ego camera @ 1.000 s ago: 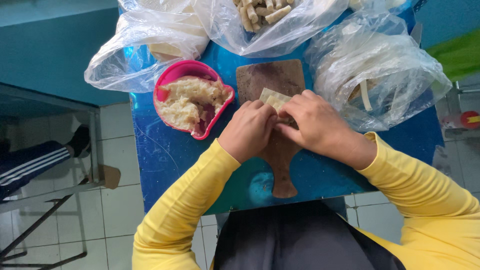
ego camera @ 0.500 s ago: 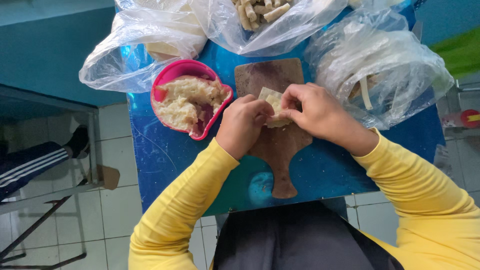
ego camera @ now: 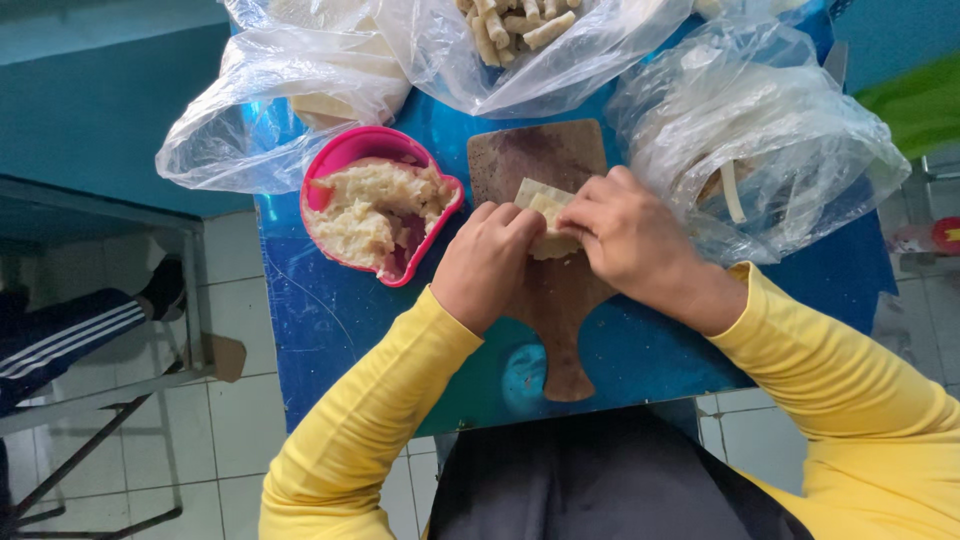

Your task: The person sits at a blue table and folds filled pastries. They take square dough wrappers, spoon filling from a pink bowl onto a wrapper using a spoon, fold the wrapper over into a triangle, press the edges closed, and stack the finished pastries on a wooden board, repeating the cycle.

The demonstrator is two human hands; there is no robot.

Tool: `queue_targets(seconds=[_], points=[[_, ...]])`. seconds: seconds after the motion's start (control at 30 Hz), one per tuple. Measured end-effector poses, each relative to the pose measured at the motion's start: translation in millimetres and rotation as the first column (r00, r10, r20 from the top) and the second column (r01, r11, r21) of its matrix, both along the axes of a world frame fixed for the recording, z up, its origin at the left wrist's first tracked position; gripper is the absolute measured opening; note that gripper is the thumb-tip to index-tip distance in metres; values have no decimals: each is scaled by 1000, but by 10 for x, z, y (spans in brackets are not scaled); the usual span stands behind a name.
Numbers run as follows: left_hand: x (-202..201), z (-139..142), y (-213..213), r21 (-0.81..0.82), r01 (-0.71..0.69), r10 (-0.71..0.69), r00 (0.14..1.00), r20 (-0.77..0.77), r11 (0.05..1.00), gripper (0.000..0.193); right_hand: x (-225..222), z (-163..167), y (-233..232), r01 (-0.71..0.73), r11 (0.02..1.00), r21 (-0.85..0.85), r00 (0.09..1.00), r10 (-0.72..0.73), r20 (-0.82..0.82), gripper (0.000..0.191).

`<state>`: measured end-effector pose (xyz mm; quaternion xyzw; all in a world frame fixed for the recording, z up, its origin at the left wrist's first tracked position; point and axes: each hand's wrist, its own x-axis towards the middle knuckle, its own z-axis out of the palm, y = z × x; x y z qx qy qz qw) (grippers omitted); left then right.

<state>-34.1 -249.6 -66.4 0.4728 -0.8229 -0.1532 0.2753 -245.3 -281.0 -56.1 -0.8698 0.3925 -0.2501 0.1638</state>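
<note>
A: On the board point(ego camera: 545, 290), mid-table, we log one pale wrapper point(ego camera: 540, 205), a thin sheet, partly rolled, with a corner sticking out toward the far edge.

B: Confirmed. We note both hands on it. Left hand point(ego camera: 488, 262) is curled, fingers bent down over the near left part of the wrapper. Right hand point(ego camera: 630, 240) comes in from the right, fingers pinching the wrapper's right side. Both are closed on the wrapper, and the fingertips of the two hands nearly meet.

A: Filling inside the roll: we cannot tell, the fingers cover it.

B: Agreed. Board is brown wood with a handle pointing toward us. It lies flat on the blue table point(ego camera: 320, 330).

A: Just left of the board we record a pink bowl point(ego camera: 345, 150) holding a lumpy, pale mash point(ego camera: 375, 205). Bowl and board are close but apart.

B: Beyond the board, three clear bags. Left bag point(ego camera: 250, 110) holds pale flat sheets. Middle bag point(ego camera: 560, 50) holds finished rolls point(ego camera: 510, 25), small and stick-shaped. Right bag point(ego camera: 770, 130) sits just beside the right hand, crumpled, with pale contents.

A: Sleeves are yellow. At far left, off the table, we see a striped trouser leg point(ego camera: 60, 335) by a metal frame over tiled floor.
</note>
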Motion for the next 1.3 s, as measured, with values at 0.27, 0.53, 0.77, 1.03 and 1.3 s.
queue_targets(seconds=[0.27, 0.53, 0.77, 1.03, 1.3], points=[[-167, 28, -126, -103, -9, 12, 999, 32, 995, 22, -184, -47, -188, 15, 989, 149, 992, -33, 119, 13], [-297, 104, 4, -109, 5, 5, 996, 89, 994, 16, -235, 69, -10, -12, 999, 30, 998, 10, 65, 10], [-349, 51, -41, -135, -25, 35, 997, 72, 991, 22, -293, 3, -63, 39, 998, -54, 995, -33, 97, 12], [-271, -75, 2, -163, -49, 63, 994, 86, 985, 14, -190, -36, -8, 29, 996, -90, 999, -26, 34, 8], [-321, -16, 146, -231, -119, 134, 989, 53, 966, 18, -138, 48, 220, 60, 961, -269, 994, -80, -67, 17]])
